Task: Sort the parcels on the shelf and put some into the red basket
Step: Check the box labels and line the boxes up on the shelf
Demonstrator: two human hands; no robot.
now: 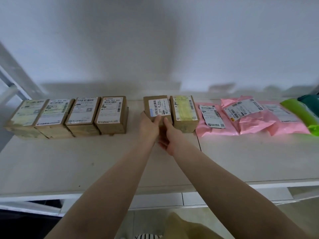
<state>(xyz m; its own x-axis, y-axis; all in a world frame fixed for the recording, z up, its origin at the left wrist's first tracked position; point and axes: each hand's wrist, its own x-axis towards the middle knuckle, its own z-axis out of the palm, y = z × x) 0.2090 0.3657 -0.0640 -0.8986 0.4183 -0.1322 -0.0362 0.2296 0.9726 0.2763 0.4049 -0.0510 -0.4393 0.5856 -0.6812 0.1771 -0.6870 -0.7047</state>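
A small brown cardboard parcel with a white barcode label sits near the middle of the white shelf. Both hands grip its near end: my left hand on its left corner with the thumb on top, my right hand under and beside it with the thumb on top. A taller brown box with yellow tape touches it on the right. Several brown boxes stand in a row to the left, after a gap. The red basket is not in view.
Pink plastic mailers with labels lie to the right of the boxes, and green bags lie at the far right. A white wall backs the shelf. A metal shelf post slants at the left.
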